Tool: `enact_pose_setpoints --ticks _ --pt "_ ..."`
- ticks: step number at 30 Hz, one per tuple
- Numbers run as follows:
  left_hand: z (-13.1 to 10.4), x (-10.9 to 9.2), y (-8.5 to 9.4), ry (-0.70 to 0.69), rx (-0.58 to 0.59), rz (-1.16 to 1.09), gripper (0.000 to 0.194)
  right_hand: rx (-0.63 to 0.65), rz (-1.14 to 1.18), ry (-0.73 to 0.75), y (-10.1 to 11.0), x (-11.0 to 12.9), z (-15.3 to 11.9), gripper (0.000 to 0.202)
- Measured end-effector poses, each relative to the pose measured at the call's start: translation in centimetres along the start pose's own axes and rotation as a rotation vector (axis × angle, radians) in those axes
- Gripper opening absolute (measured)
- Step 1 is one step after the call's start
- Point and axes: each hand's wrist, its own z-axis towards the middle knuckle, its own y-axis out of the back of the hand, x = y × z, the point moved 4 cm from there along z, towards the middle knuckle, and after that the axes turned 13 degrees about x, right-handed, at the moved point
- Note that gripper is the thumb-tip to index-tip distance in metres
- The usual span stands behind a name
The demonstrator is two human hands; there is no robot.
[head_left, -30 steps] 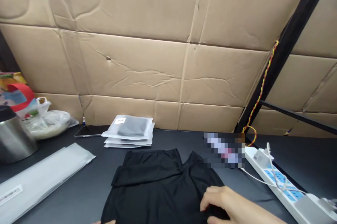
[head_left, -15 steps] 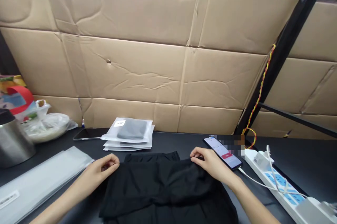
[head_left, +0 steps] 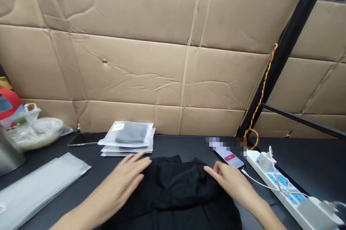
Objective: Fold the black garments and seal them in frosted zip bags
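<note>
A black garment (head_left: 186,186), folded over and wrinkled, lies on the dark table in front of me. My left hand (head_left: 129,176) rests on its left side with the fingers stretched out and nothing gripped. At the upper right edge of the cloth is my right hand (head_left: 227,179). Its thumb presses on the fabric while the other fingers curl, their tips partly hidden. The garment's lower part runs out of the picture.
Behind the garment sits a stack of frosted plastic packs (head_left: 128,138). More flat plastic bags (head_left: 45,186) lie at left, near a steel container (head_left: 9,152) and a tied plastic bag (head_left: 40,132). A charging phone (head_left: 229,157) and a power strip (head_left: 286,186) are at right; cardboard (head_left: 135,53) stands behind.
My left hand has let go of the garment's left corner, moved right and flattened onto the cloth. The right hand stays at the right edge, its thumb now extended. The view has shifted slightly.
</note>
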Motion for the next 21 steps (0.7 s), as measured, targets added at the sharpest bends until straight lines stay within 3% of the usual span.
enact_pose_setpoints --ticks 3,6,12,17,21 --pt "3.1 -4.9 -0.2 -0.229 0.17 -0.008 0.049 0.049 -0.036 -0.011 -0.7 -0.2 -0.4 0.041" --pt "5.3 -7.5 -1.6 -0.35 0.248 -0.036 0.049 0.072 -0.009 0.048 -1.1 -0.1 -0.2 0.034" --pt "6.0 -7.3 -5.0 -0.317 0.303 -0.063 0.054 0.033 0.057 0.123 0.3 0.9 0.1 0.025" --pt "5.8 -7.2 -5.2 -0.313 0.263 -0.047 0.054 -0.09 0.129 0.143 2.3 4.2 -0.3 0.021" --pt "5.9 -7.1 -5.4 -0.316 0.259 -0.006 0.048 -0.148 0.072 0.149 1.8 8.0 -0.6 0.014"
